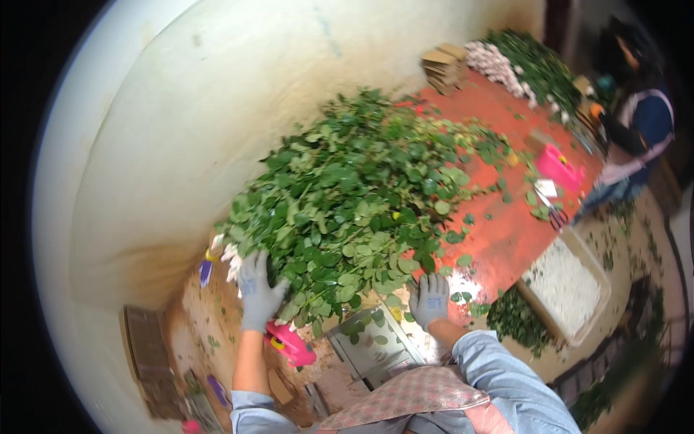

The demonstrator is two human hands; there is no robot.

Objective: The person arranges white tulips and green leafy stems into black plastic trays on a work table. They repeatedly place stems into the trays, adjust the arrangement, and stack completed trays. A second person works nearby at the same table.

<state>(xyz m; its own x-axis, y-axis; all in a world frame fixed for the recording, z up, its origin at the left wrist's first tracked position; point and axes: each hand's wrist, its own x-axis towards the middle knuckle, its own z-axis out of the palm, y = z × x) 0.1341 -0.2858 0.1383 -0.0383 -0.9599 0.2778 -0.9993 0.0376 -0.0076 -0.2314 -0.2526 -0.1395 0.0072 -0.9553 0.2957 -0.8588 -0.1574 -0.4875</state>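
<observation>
A big heap of leafy green cut stems [340,210] lies over the near part of the red table. At its left end pale flower heads [230,259] show beside my left hand [259,293]. That hand wears a grey glove and rests against the heap's near left side, thumb spread and fingers stretched out. My right hand [431,300], gloved alike, is at the heap's near right edge, fingers extended and pointing away from me. Neither hand visibly holds a stem; the leaves partly hide the left fingertips. Between my forearms a metal tray-like surface [376,346] carries loose leaves.
A pink tape dispenser [293,346] sits by my left wrist; another pink dispenser [558,168] and scissors [555,213] lie on the red table [499,239]. Folded cardboard [443,69] and pale flowers [499,69] are behind. A co-worker [636,130] stands right, above a white-filled bin [567,282].
</observation>
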